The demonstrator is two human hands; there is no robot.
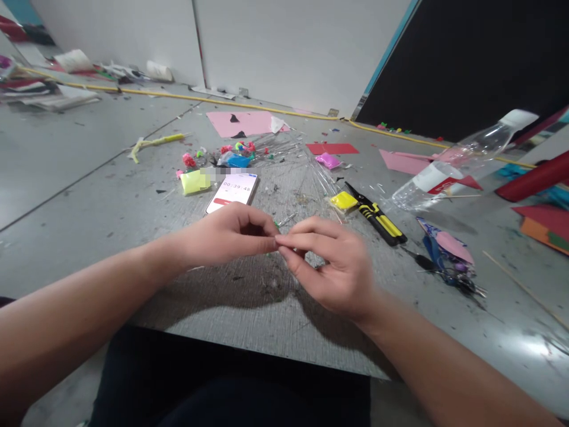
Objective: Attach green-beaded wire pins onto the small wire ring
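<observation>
Left hand (235,232) and right hand (333,258) met at their pinched fingertips above the grey table (89,196); what they grasped, if anything, was hidden. A thin clear strand (288,220) lay just beyond; could not tell whether it was held. One packet (344,200) contained yellow material, beside pliers (382,222); another packet (328,161), magenta. Clear plastic bottle (475,145) at right: capped, contents indistinct.

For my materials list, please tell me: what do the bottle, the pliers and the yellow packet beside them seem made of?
Bottle: probably clear, glossy plastic; see-through, with highlights.
Pliers: dull, dark head, likely metal by its shape; thick black-and-yellow grips, perhaps plastic or rubber.
Yellow packet: apparently shiny plastic film, judging by glints.
</observation>
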